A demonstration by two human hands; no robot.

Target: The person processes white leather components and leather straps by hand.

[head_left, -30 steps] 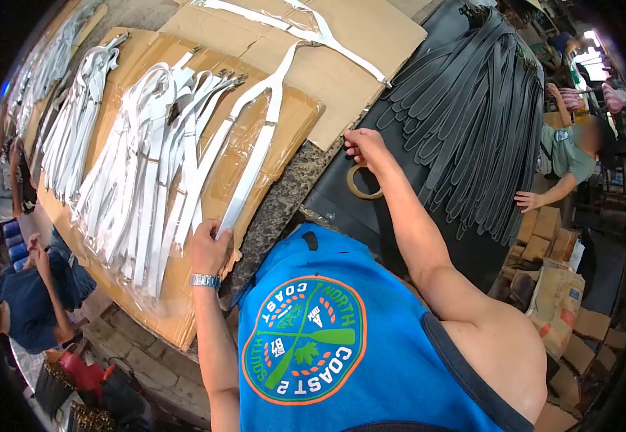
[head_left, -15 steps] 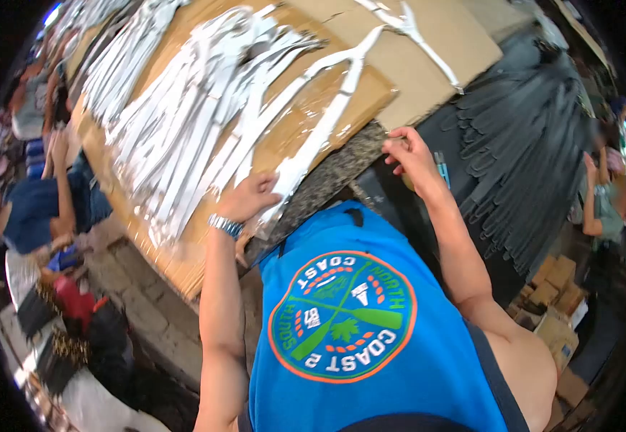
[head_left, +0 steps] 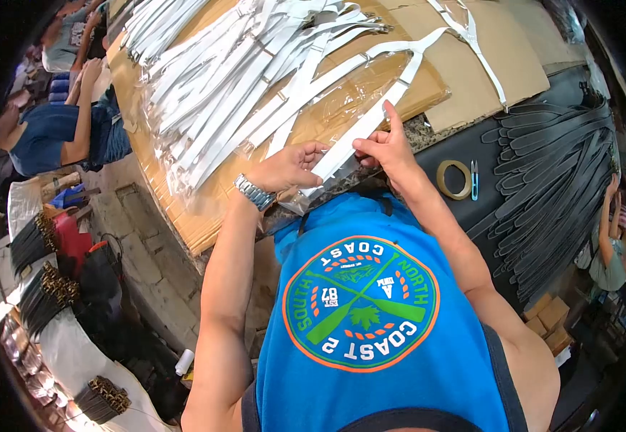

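Observation:
A pair of white suspenders lies slantwise along the near edge of the table, in part over clear plastic. My left hand, with a metal watch at the wrist, has its curled fingers and thumb at the lower end of the strap. Higher up, my right hand grips the same strap, thumb on top and index finger stretched along it. Left of these, a heap of white suspenders is spread over plastic-covered cardboard. Another white pair lies at the back right.
A roll of tape and small blue thread snips lie on the black surface at right. Beyond them is a fan of black straps. One person is at left, another at right. Cardboard boxes stand lower right.
My right hand has come left from over the black surface onto the white strap, uncovering the tape and snips. My left hand stays at the strap's lower end. The view has shifted.

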